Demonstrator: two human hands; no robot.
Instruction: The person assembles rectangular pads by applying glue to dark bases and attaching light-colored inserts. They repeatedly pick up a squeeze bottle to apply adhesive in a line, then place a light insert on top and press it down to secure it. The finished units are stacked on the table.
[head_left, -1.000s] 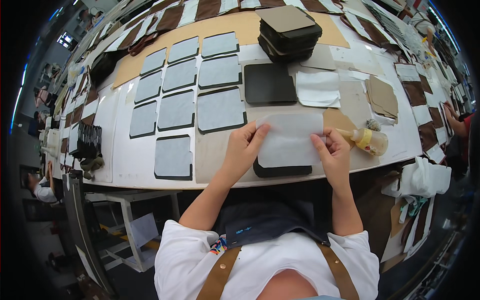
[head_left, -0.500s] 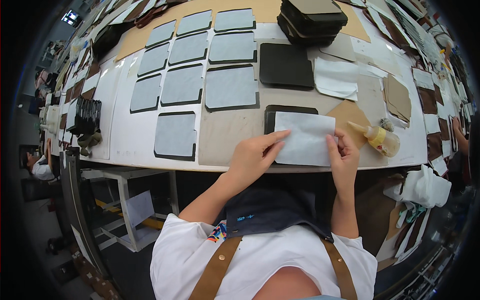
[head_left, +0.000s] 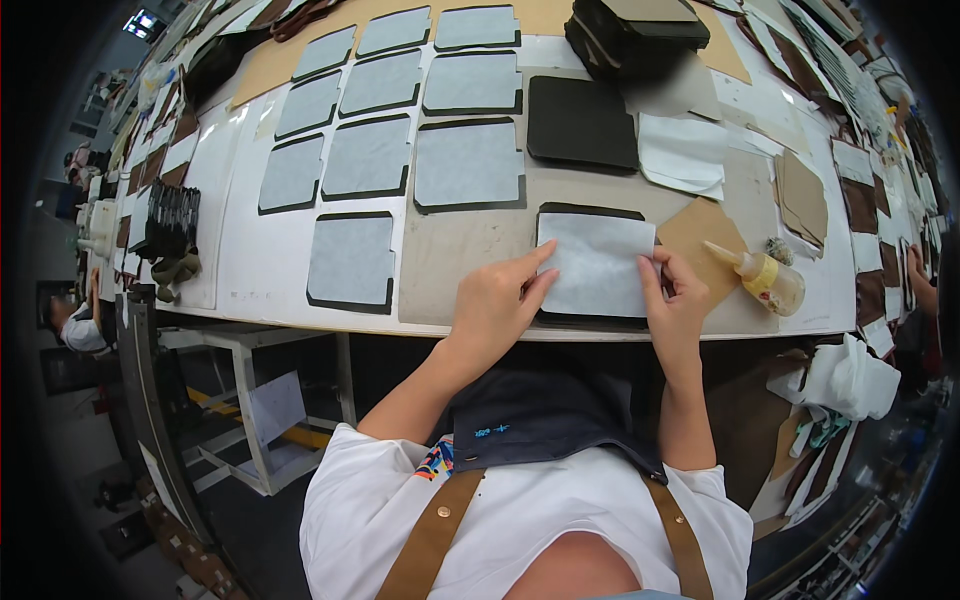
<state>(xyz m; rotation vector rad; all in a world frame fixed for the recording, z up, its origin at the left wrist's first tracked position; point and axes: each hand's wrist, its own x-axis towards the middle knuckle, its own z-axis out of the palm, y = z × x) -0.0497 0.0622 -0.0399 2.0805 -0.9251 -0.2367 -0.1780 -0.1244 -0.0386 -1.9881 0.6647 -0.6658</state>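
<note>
One broad white desk (head_left: 250, 285) spreads ahead of the hands and to either side, in a cluttered workroom where another person (head_left: 85, 325) shows far off to the left. A beige board (head_left: 430, 270) covers the desk just beyond the left hand. Nearer the body than both hands is a dark apron (head_left: 550, 410) with small blue stitched characters. Well beyond the right hand stands a dark stack (head_left: 635, 45). Ahead and left of the left hand, ten dark panels (head_left: 470, 163), each topped by a pale sheet, lie in rows.

Between the hands, a pale grey sheet (head_left: 600, 265) rests over a dark panel (head_left: 595, 211), whose rim shows at the far and near edges. The sheet looks slightly longer from hand to hand, its sides roughly square to the desk's edge. The left hand (head_left: 495, 295) has thumb and forefinger parted at its left edge; the right hand (head_left: 682, 295) pinches its right edge. Just right of that hand lies a bottle (head_left: 775, 285), its nozzle aimed away and leftward, its yellow label's marks unreadable.
</note>
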